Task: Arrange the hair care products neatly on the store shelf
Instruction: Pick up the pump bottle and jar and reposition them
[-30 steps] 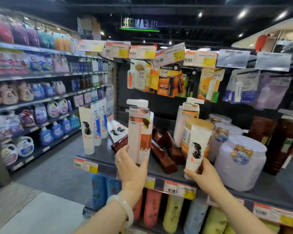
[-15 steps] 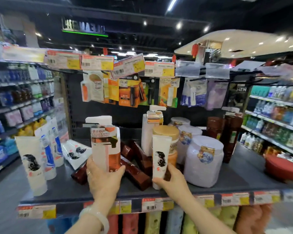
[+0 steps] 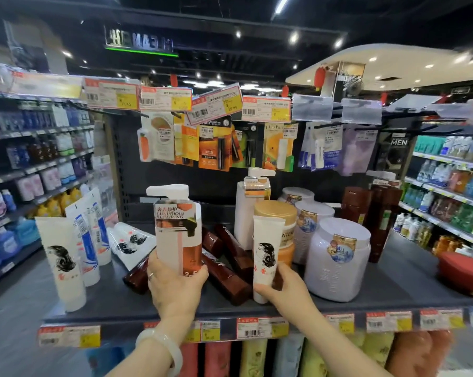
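Observation:
My left hand (image 3: 174, 288) grips the base of a white and orange pump bottle (image 3: 177, 229), held upright above the dark shelf (image 3: 153, 308). My right hand (image 3: 284, 287) holds a white tube (image 3: 265, 257) with a hair drawing, standing on its cap near the shelf's front. Between them several brown bottles (image 3: 227, 270) lie toppled. More white tubes (image 3: 64, 259) stand at the left, and two lie flat (image 3: 129, 242) behind them.
White jars (image 3: 337, 257), a gold-lidded jar (image 3: 275, 213), a second pump bottle (image 3: 250, 210) and tall brown bottles (image 3: 383, 216) stand at the right. Hanging packets (image 3: 216, 145) dangle above. A red object (image 3: 464, 270) sits at the far right. Aisle shelves flank both sides.
The view has swung right and drawn closer to the shelf. Both hands keep their grip; the pump bottle and the tube stay in about the same places on the shelf.

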Demonstrator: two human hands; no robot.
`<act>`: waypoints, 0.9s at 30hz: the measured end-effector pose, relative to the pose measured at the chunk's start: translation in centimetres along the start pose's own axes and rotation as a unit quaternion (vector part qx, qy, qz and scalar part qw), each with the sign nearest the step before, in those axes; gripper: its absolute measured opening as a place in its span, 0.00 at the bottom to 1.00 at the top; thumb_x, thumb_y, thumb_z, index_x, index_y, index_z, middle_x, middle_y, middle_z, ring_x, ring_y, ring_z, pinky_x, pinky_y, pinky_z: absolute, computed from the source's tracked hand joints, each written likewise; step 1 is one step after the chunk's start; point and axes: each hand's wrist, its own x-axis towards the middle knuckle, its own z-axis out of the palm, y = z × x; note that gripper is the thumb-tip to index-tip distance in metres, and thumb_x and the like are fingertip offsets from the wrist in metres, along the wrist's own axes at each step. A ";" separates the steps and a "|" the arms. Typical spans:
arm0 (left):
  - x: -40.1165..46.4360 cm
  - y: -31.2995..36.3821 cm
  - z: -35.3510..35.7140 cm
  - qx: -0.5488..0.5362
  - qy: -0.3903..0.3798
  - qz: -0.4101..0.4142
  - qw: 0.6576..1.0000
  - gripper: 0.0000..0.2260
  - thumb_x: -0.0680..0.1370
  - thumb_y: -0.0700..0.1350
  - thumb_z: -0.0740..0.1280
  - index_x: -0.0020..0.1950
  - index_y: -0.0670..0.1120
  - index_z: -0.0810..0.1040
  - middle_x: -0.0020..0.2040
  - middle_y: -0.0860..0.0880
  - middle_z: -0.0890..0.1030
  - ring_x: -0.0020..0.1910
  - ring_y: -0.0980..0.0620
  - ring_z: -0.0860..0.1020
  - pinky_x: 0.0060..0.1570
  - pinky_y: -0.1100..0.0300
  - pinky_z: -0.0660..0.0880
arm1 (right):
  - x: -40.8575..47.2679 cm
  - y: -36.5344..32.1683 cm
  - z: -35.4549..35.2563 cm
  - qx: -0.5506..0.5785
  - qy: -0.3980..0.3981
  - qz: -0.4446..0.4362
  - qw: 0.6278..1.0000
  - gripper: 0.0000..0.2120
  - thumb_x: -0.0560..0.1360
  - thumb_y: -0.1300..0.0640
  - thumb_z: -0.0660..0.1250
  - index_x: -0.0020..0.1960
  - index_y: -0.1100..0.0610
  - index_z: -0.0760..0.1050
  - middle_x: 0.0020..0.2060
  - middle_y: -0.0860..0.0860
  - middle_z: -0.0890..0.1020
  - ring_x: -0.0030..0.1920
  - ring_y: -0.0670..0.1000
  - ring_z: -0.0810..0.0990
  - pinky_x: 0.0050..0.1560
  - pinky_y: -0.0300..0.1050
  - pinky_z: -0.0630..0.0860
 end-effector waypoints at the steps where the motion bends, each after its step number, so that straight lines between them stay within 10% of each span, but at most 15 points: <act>1: 0.0 0.1 -0.2 -0.006 -0.001 0.000 1.000 0.42 0.60 0.47 0.78 0.67 0.43 0.59 0.61 0.41 0.72 0.61 0.39 0.70 0.60 0.43 0.70 | 0.0 0.0 0.0 0.001 0.006 -0.002 1.000 0.19 0.69 0.59 0.73 0.56 0.50 0.72 0.48 0.41 0.76 0.51 0.42 0.76 0.45 0.29 0.69; 10: -0.6 -0.2 -1.9 -0.088 -0.025 -0.003 0.996 0.39 0.60 0.48 0.78 0.66 0.48 0.61 0.58 0.47 0.74 0.58 0.45 0.73 0.59 0.50 0.71 | 0.4 -1.7 -0.5 0.011 0.044 -0.019 0.999 0.21 0.68 0.59 0.73 0.59 0.53 0.74 0.51 0.47 0.79 0.52 0.47 0.77 0.53 0.41 0.71; 17: 0.1 0.0 -4.7 -0.093 -0.023 0.017 0.995 0.40 0.60 0.50 0.78 0.65 0.48 0.61 0.58 0.48 0.74 0.58 0.47 0.73 0.59 0.51 0.71 | 0.3 -6.6 1.9 0.076 0.061 -0.087 0.991 0.15 0.69 0.61 0.73 0.52 0.50 0.73 0.43 0.40 0.78 0.44 0.36 0.76 0.41 0.30 0.71; 27: 0.6 0.2 -9.0 -0.079 -0.007 0.050 0.996 0.39 0.60 0.49 0.78 0.65 0.49 0.60 0.55 0.52 0.73 0.57 0.48 0.73 0.56 0.56 0.70 | 1.2 -7.2 11.4 -0.197 -0.051 -0.029 0.979 0.19 0.71 0.48 0.68 0.58 0.52 0.70 0.56 0.49 0.80 0.59 0.53 0.76 0.63 0.50 0.66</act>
